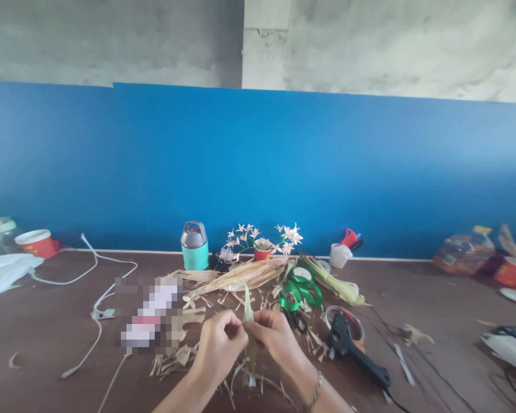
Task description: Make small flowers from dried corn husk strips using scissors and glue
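Both of my hands meet at the front middle of the table, around a pale green strip of corn husk [248,307] that stands upright between them. My left hand [221,344] has thumb and forefinger pinched together at the strip's left side; whether it grips the husk I cannot make out. From the right, my right hand [275,338] pinches the husk between thumb and fingers. Below the hands the strip hangs down, partly hidden. Husk scraps [178,358] lie around them, and a heap of dry husks [241,275] lies just behind.
A black glue gun [359,350] lies right of my hands, before a tape roll [356,324]. Green ribbon [312,292], a turquoise flask [195,255] and husk flowers [290,234] in a red cup [262,251] stand behind. White cables [97,298] run along the left.
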{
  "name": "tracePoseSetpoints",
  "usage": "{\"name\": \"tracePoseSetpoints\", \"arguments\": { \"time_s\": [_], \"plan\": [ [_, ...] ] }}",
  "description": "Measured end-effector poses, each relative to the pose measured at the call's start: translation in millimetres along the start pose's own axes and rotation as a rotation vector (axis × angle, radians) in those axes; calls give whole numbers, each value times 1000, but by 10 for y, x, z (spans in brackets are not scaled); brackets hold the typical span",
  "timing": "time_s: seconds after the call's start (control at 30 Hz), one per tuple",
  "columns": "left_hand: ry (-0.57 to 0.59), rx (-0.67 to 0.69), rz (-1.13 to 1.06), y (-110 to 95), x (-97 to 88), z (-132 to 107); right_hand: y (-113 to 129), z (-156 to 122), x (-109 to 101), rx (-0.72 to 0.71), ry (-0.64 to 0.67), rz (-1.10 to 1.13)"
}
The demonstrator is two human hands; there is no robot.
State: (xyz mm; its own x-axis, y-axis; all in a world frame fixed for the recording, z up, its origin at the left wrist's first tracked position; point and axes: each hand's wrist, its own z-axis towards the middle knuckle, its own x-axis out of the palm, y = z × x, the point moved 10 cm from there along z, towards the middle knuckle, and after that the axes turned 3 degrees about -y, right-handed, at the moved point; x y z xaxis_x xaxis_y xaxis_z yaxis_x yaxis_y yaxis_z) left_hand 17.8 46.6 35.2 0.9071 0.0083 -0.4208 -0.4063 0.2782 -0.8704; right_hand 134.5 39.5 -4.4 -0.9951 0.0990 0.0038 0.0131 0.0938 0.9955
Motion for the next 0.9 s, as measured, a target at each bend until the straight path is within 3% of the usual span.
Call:
{"name": "tracePoseSetpoints", "arguments": {
  "time_s": [0.1, 0.23, 0.3, 0.37, 0.47, 0.63, 0.9],
  "plan": [
    [-49, -48, -15, 91, -165, 106, -3, 0, -59, 73, 61, 205],
    [-186, -264, -244, 432, -487, 296, 298, 40, -460, -21, 70, 675],
    [-206, -308, -386, 515, -519, 346, 413, 69, -625, -65, 104, 904],
    [-166, -295, -459, 495, -449, 357, 399, 99, -666, -53, 114, 958],
    [-15, -263, -524, 365, -213, 285, 200, 109, -470, 42, 107, 722],
    [189, -382, -651, 276, 139, 59, -59, 14, -46, 154, 156, 371],
    [264, -386, -620, 269, 239, 19, 36, -8, -96, 64, 85, -6]
  ]
}}
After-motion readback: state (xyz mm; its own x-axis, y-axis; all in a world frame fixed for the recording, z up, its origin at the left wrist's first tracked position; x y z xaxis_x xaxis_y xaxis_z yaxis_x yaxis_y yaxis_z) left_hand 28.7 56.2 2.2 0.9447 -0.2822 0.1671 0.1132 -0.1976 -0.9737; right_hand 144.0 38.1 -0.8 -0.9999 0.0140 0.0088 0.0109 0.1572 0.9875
